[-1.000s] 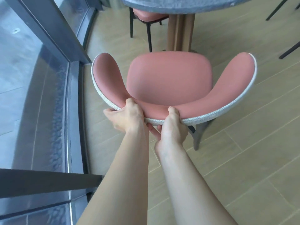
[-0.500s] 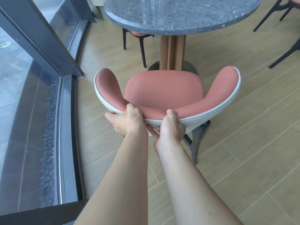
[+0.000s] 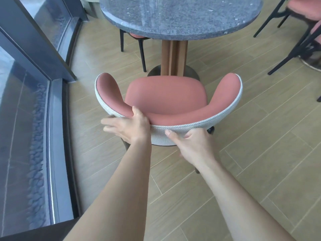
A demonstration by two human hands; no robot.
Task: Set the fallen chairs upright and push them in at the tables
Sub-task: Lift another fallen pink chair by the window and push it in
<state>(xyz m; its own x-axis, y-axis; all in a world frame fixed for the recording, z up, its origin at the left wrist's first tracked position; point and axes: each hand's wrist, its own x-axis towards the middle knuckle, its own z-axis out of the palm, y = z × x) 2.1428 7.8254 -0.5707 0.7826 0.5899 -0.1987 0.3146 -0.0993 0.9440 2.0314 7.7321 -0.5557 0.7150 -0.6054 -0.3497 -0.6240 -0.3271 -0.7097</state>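
One round grey stone table [image 3: 180, 16] stands beyond my fingertips on its wooden pedestal, and just short of it, directly under my reach, the pink chair [image 3: 166, 98] sits upright with its seat facing the pedestal and not yet under the tabletop. Against its curved white-woven back, my left hand [image 3: 128, 127] has its thumb hooked over the top edge onto the pink lining while the fingers splay loose and blurred off to the left, and my right hand [image 3: 192, 145] presses on the outer fabric, thumb flat along it, fingers curled around the lower side.
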